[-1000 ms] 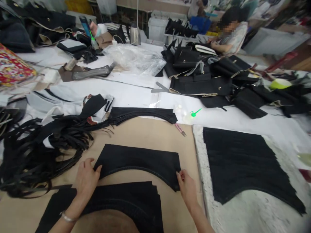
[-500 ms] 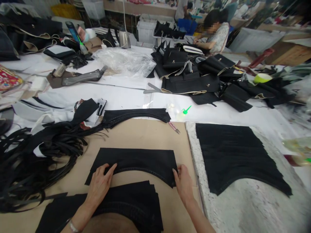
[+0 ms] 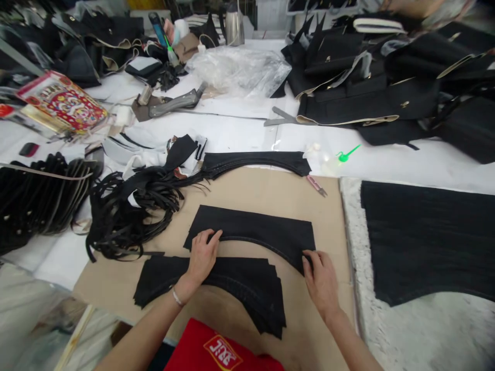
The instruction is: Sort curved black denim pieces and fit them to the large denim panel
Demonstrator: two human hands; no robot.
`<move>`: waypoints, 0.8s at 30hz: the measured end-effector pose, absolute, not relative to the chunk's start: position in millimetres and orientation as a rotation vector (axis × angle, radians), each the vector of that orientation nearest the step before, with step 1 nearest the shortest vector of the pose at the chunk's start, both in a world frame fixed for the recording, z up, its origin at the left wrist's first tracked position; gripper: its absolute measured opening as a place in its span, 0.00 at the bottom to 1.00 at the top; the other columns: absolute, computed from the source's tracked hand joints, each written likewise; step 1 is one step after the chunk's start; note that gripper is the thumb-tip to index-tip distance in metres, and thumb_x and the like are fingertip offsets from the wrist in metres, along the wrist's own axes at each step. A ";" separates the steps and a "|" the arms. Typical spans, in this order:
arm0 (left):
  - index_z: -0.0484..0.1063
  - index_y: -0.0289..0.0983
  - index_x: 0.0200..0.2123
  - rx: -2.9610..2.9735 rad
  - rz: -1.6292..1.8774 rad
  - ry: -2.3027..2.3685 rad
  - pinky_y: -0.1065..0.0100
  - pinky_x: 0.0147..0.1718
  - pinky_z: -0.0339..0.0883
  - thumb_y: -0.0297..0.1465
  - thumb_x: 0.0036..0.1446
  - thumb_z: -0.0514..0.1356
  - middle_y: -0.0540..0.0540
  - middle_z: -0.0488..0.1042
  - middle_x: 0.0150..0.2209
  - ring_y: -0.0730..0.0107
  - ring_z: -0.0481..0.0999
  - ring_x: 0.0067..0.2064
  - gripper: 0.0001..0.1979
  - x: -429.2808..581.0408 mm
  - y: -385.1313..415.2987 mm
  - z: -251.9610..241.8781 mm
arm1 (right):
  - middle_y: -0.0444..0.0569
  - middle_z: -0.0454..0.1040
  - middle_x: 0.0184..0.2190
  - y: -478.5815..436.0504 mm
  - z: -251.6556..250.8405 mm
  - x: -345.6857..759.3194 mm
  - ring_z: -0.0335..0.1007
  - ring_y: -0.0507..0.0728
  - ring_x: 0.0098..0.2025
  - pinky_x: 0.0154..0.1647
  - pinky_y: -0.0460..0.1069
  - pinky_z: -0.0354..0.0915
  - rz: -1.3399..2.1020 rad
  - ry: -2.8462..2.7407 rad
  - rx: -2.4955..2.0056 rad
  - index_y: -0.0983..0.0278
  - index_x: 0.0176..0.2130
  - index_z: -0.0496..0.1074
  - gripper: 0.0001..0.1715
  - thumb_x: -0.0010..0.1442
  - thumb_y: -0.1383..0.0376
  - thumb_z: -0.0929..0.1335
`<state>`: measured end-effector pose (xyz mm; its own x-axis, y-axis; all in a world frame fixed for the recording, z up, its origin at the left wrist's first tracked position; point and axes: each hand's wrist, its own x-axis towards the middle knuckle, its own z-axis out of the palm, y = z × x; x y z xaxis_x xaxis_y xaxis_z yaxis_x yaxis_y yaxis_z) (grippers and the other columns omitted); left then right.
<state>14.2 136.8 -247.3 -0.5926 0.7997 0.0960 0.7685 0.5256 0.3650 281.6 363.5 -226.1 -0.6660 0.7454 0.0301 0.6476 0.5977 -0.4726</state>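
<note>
A black curved panel [image 3: 251,222], cut from fabric or leather, lies flat on the tan board. At its left end, my left hand [image 3: 203,255] rests on the lower edge with fingers spread. The fingers of my right hand [image 3: 320,278] pinch the panel's lower right corner. Closer to me is a loose stack of similar black panels [image 3: 243,278], partly covered by my left wrist and forearm. Another small pile of curved black pieces [image 3: 255,161] sits beyond, with pink-handled thread snips [image 3: 317,186] at its right end.
Black strips [image 3: 131,216] lie tangled on the left. To the right, a pale stone slab [image 3: 425,330] bears a big black stack [image 3: 425,237]. A green-tipped bottle [image 3: 342,157], clear plastic [image 3: 240,69] and black bags [image 3: 359,98] are farther back.
The view has swung left and tilted down, so the scene sits farther right and more of the near stack shows. Both hands stay at the same ends of the panel.
</note>
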 end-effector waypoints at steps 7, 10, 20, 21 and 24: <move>0.69 0.39 0.48 1.765 0.538 1.958 0.61 0.43 0.63 0.31 0.64 0.51 0.44 0.71 0.44 0.63 0.68 0.45 0.12 98.9 127.2 -239.4 | 0.50 0.71 0.39 277.0 -209.3 286.6 0.68 0.57 0.42 0.45 0.52 0.64 1.393 -2.556 -1.142 0.61 0.41 0.69 0.15 0.66 0.60 0.57; 0.68 0.38 0.48 1.835 0.425 1.966 0.60 0.42 0.62 0.30 0.64 0.50 0.43 0.71 0.44 0.62 0.68 0.45 0.12 110.2 126.2 -242.2 | 0.49 0.71 0.39 254.0 -210.5 290.7 0.69 0.57 0.42 0.45 0.52 0.64 1.497 -2.546 -1.152 0.60 0.41 0.69 0.15 0.66 0.61 0.57; 0.70 0.35 0.41 2.192 0.267 1.739 0.62 0.41 0.60 0.24 0.61 0.52 0.42 0.72 0.37 0.61 0.69 0.41 0.08 98.1 136.7 -229.5 | 0.50 0.71 0.39 242.7 -209.6 299.0 0.68 0.58 0.43 0.45 0.52 0.63 1.505 -2.522 -1.201 0.60 0.42 0.69 0.16 0.66 0.59 0.56; 0.70 0.35 0.41 2.204 0.265 1.725 0.62 0.40 0.60 0.24 0.61 0.53 0.42 0.72 0.37 0.61 0.69 0.41 0.08 98.6 137.5 -228.3 | 0.50 0.71 0.39 242.4 -209.6 299.7 0.68 0.58 0.42 0.45 0.52 0.63 1.506 -2.520 -1.200 0.60 0.41 0.69 0.16 0.66 0.59 0.56; 0.70 0.35 0.41 2.200 0.285 1.717 0.62 0.40 0.61 0.23 0.60 0.53 0.42 0.72 0.36 0.61 0.69 0.41 0.08 100.5 138.7 -228.4 | 0.50 0.71 0.38 241.0 -208.5 300.6 0.69 0.58 0.42 0.44 0.52 0.63 1.489 -2.494 -1.206 0.60 0.41 0.70 0.17 0.66 0.58 0.56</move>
